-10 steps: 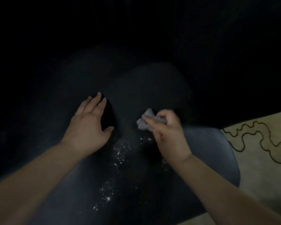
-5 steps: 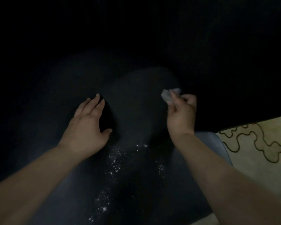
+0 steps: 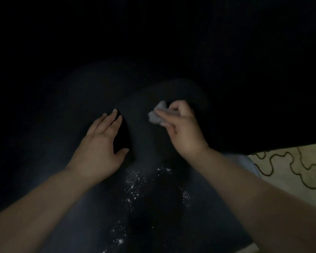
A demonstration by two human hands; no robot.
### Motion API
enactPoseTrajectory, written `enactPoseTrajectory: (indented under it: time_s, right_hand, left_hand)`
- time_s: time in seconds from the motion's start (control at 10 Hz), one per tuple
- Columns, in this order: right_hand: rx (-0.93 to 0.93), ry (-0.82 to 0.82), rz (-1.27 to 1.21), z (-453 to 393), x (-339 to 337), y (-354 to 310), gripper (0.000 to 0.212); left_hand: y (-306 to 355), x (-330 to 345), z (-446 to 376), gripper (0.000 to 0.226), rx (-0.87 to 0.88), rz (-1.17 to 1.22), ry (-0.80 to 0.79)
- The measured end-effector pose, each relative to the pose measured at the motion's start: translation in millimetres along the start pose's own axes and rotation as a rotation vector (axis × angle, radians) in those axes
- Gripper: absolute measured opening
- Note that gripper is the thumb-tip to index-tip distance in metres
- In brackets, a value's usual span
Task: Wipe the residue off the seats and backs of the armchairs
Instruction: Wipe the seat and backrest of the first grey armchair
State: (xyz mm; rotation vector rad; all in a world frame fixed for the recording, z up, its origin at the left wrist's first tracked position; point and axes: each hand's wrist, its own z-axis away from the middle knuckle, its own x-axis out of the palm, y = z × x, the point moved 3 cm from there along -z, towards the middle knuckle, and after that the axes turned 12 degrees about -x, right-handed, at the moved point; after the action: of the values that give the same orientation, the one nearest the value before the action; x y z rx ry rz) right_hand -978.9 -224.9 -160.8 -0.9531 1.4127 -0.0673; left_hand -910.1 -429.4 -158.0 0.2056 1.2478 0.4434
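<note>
Residue (image 3: 133, 181) streaks toward the camera; left hand (image 3: 100, 148) flat, right hand (image 3: 184, 132) clutches cloth (image 3: 158, 114).

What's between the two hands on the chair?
In the head view, only bare dark chair lies between the left hand and right hand; the white crumbs sit nearer the camera.

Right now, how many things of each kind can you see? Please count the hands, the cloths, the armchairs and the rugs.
Hands: 2, the left hand flat on the armchair, the right hand gripping the cloth
Grey cloth: 1
Dark armchair, white residue on its seat: 1
Patterned rug: 1
Total: 5
</note>
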Motion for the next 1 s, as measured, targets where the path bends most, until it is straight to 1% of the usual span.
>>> enactPoseTrajectory:
  time_s: [0.1,0.2,0.3,0.4,0.5,0.6,0.7,0.8,0.9,1.0]
  right_hand:
    - [0.077,0.084,-0.095,26,-20,14,0.030]
    - [0.240,0.222,-0.002,49,-24,14,0.033]
    - [0.128,0.079,-0.097,68,5,-23,0.031]
    - [0.068,0.031,-0.061,84,4,-26,0.030]
    - [0.283,0.224,-0.135,99,-11,-17,0.027]
    - [0.320,0.186,-0.080,115,9,-42,0.037]
    - [0.185,0.140,-0.132,104,30,-63,0.038]
    - [0.282,0.244,-0.159,88,20,-47,0.032]
    - [0.277,0.235,-0.044,111,18,-51,0.034]
    - [0.134,0.010,-0.106,123,46,-83,0.033]
  left_hand:
    - [-5,-2,6,0.084,-0.006,0.009,0.001]
    - [-12,-3,19,0.082,-0.018,0.005,-0.003]
    - [-18,-1,33,0.082,-0.018,-0.011,-0.006]
    - [-22,-1,42,0.082,-0.029,-0.033,-0.012]
    - [-27,-1,53,0.082,-0.050,-0.038,-0.026]
    - [-28,-1,65,0.082,-0.056,-0.018,-0.018]
    - [-27,3,76,0.083,-0.060,-0.016,-0.016]
    - [-29,7,85,0.082,-0.076,-0.016,-0.007]
    - [-34,8,94,0.081,-0.087,-0.019,-0.011]
    - [-38,7,102,0.081,-0.090,-0.019,-0.026]
